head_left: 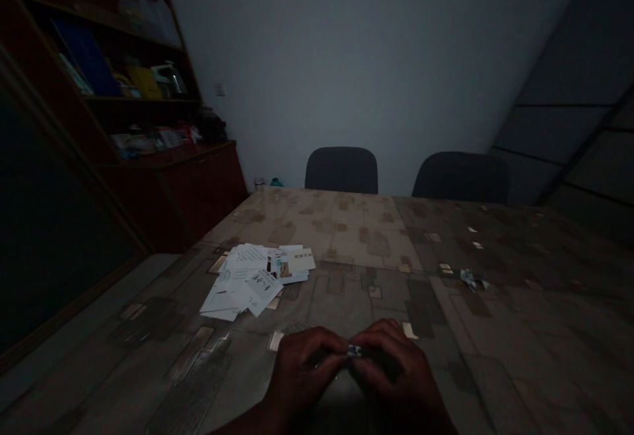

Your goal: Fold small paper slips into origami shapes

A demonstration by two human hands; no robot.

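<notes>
Near the table's front edge, my left hand (308,364) and my right hand (396,362) meet at their fingertips. Between them they pinch a small whitish folded piece (354,350), with dark marks on it. Thumb and forefinger of each hand are closed on it. The room is dim, so its exact shape is hard to tell. Beyond my left hand lies a loose pile of white printed papers (238,283). A small crumpled or folded paper piece (473,280) rests on the right side of the table.
The table (347,224) has a patterned cover. Behind it stand two dark chairs (341,169) against a pale wall. A reddish-brown cabinet (198,187) with filled shelves is at the left. Dark panels lean at the far right.
</notes>
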